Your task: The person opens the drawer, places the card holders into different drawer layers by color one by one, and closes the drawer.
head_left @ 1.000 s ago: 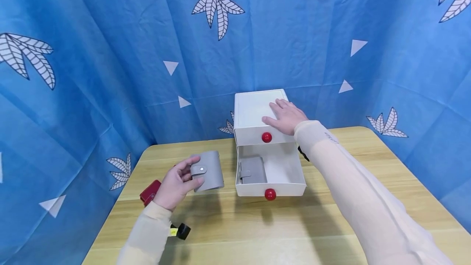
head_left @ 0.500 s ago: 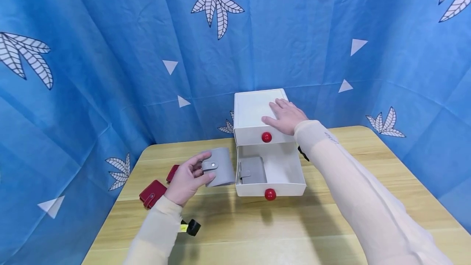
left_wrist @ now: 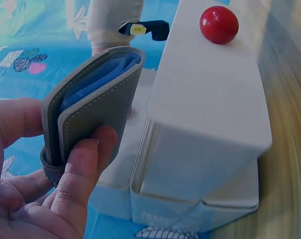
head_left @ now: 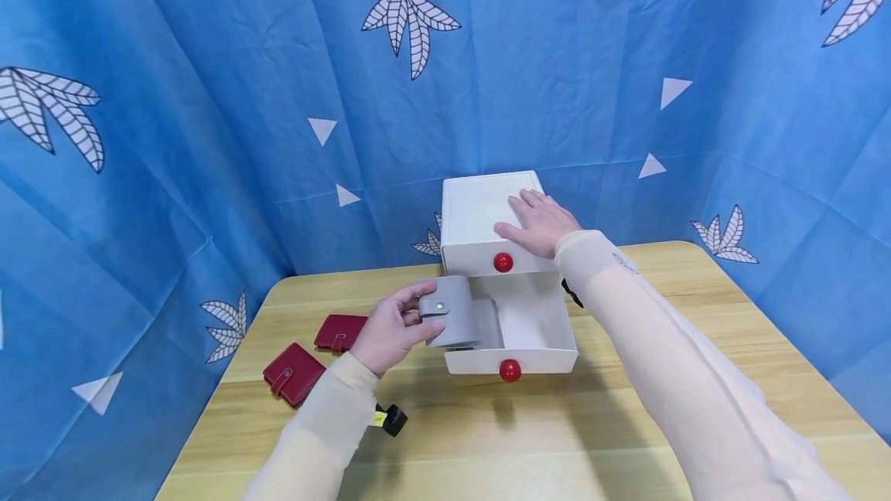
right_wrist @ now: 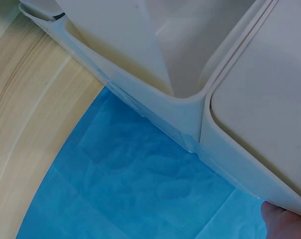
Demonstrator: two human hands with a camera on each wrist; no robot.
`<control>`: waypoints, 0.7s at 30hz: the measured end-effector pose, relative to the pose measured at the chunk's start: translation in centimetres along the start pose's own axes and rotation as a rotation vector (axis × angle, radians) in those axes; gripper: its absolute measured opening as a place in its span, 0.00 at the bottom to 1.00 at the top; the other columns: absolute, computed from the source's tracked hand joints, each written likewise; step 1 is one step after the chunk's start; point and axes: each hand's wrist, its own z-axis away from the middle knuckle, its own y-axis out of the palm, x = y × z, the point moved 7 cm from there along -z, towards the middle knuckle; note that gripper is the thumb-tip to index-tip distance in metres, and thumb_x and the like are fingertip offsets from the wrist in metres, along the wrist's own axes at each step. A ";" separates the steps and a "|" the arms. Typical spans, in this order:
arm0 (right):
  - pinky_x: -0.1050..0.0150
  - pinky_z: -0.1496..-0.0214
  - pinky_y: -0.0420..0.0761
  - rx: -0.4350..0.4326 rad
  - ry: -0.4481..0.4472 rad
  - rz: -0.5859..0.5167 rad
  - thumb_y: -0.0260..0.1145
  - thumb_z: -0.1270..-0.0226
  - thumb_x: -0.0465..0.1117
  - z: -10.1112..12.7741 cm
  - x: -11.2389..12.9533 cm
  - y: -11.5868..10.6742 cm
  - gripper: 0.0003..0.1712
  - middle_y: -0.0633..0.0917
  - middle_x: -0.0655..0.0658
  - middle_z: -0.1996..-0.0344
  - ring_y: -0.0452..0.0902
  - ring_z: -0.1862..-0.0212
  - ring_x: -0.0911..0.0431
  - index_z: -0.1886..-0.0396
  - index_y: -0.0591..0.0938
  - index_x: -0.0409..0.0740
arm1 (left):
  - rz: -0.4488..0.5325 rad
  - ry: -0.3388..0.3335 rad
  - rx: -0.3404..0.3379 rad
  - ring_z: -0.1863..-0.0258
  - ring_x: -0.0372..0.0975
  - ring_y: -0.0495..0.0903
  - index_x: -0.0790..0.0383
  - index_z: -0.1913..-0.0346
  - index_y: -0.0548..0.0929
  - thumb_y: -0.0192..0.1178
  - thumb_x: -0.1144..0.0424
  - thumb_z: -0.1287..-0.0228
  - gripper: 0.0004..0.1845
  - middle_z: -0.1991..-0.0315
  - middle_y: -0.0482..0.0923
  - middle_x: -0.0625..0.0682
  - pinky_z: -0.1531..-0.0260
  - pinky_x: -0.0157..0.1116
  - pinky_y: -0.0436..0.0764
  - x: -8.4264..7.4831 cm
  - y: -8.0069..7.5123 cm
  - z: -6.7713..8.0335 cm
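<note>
My left hand (head_left: 391,335) pinches a grey card holder (head_left: 454,312) with a snap strap between thumb and fingers. It is over the left side of the pulled-out lower drawer (head_left: 480,362). In the left wrist view, blue plastic sleeves show inside the card holder (left_wrist: 123,84). A second grey card holder (head_left: 490,325) lies in that drawer, partly hidden behind the held one. My right hand (head_left: 541,224) rests with fingers spread on top of the white drawer unit (head_left: 473,207). The upper drawer (head_left: 466,260) is closed; both drawers have red round knobs.
Two red card holders (head_left: 295,373), (head_left: 339,331) lie on the wooden table (head_left: 487,447) left of the unit, partly covered by my left arm. A black strap end with a yellow label (head_left: 393,420) hangs at the left sleeve. A blue patterned curtain (head_left: 543,60) surrounds the table.
My left hand has carried the grey card holder rightward, from beside the unit to over the lower drawer. Both red card holders have come into fuller view. The right hand stays put.
</note>
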 end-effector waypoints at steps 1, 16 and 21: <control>0.47 0.26 0.44 -0.002 0.001 0.003 0.43 0.33 0.71 0.0 0.0 0.0 0.49 0.51 0.39 0.25 0.41 0.24 0.45 0.23 0.53 0.46 | -0.013 0.001 0.003 0.52 0.47 0.81 0.60 0.33 0.70 0.67 0.72 0.43 0.33 0.45 0.74 0.61 0.55 0.40 0.82 -0.1 0.3 -0.2; 0.50 0.25 0.43 -0.012 0.005 0.013 0.41 0.34 0.73 0.1 -0.2 0.1 0.49 0.51 0.41 0.24 0.41 0.24 0.48 0.23 0.53 0.47 | -0.183 -0.051 0.128 0.57 0.45 0.81 0.57 0.35 0.72 0.68 0.67 0.42 0.31 0.51 0.75 0.57 0.57 0.39 0.83 -0.9 4.3 -2.8; 0.50 0.25 0.44 -0.015 -0.005 0.011 0.41 0.34 0.74 -0.1 -0.5 -0.1 0.50 0.51 0.41 0.24 0.41 0.24 0.47 0.23 0.53 0.47 | -0.279 -0.048 0.171 0.58 0.44 0.80 0.59 0.36 0.72 0.68 0.66 0.42 0.30 0.53 0.76 0.56 0.58 0.38 0.83 -1.9 5.3 -3.7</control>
